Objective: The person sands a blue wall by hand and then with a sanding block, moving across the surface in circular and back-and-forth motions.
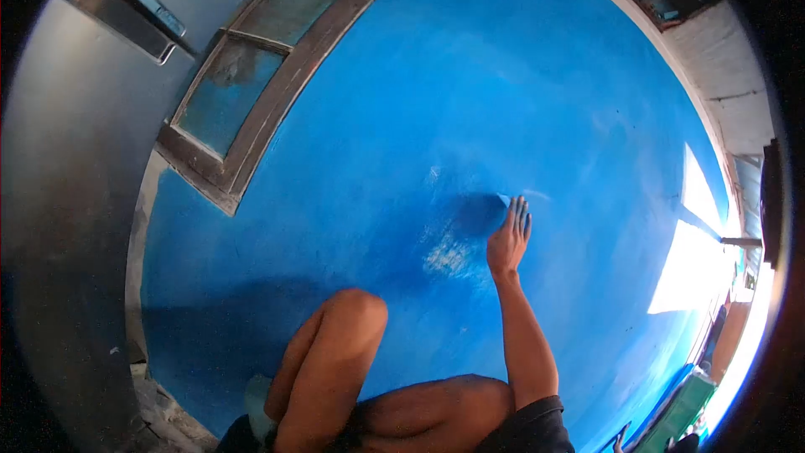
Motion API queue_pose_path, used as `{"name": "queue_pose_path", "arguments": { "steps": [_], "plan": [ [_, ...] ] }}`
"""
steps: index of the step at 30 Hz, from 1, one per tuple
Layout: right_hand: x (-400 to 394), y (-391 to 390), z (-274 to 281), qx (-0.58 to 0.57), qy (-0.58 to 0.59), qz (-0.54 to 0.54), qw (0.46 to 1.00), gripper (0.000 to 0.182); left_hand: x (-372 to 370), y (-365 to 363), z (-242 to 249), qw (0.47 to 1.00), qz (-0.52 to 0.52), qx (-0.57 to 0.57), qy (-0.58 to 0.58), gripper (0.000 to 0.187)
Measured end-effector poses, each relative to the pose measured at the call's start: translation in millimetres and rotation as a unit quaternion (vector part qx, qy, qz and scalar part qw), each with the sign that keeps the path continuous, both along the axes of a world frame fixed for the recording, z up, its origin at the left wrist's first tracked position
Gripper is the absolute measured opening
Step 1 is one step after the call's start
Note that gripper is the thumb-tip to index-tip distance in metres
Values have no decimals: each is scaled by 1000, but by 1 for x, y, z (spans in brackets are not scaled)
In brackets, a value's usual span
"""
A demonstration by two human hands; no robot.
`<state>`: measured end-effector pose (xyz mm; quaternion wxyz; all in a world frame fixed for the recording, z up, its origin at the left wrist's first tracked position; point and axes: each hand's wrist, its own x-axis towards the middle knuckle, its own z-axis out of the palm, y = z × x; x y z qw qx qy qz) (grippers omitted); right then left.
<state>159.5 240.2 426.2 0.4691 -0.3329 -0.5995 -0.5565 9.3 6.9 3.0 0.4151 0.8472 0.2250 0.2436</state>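
Note:
My right hand (pixel 509 239) is pressed against a blue painted wall (pixel 402 117), its fingers together and pointing up. Under the fingers a corner of a thin light-blue sheet (pixel 503 199) sticks out, its exact kind hard to make out. To the lower left of the hand, the wall has a whitish scuffed patch (pixel 449 256), with a smaller scuff (pixel 433 174) above it. A faint pale streak (pixel 537 195) lies just right of the fingertips. My left hand is out of view.
My bent knee (pixel 359 310) is close to the wall's lower part. A wood-framed window (pixel 277 84) is set at upper left, beside a grey surface (pixel 67 201) with a metal fitting (pixel 126 8). Bright sunlight (pixel 683 277) falls at right, above a green object (pixel 683 407).

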Motion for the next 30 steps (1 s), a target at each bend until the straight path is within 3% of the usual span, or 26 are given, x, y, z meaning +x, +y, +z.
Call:
{"name": "queue_pose_path", "arguments": {
  "steps": [4, 6, 10, 24, 26, 30],
  "plan": [
    [27, 3, -15, 42, 21, 55, 997, 67, 3, 2, 8, 1000, -5, -7, 11, 38],
    [38, 5, -27, -86, -80, 79, 990, 71, 5, 5, 9, 1000, -3, -5, 1, 38],
    [44, 20, -40, -112, -114, 51, 986, 78, 8, 13, 16, 1000, 5, 7, -9, 37],
    [32, 18, -47, -125, -49, 95, 986, 77, 18, 10, 14, 998, 28, 38, -36, 34],
    [32, 19, -48, -112, -43, 92, 988, 85, 20, 10, 12, 998, 28, 41, -39, 33],
    [29, 16, -49, -124, -32, 81, 988, 86, 22, 11, 11, 998, 29, 43, -45, 33]
  ]
}}
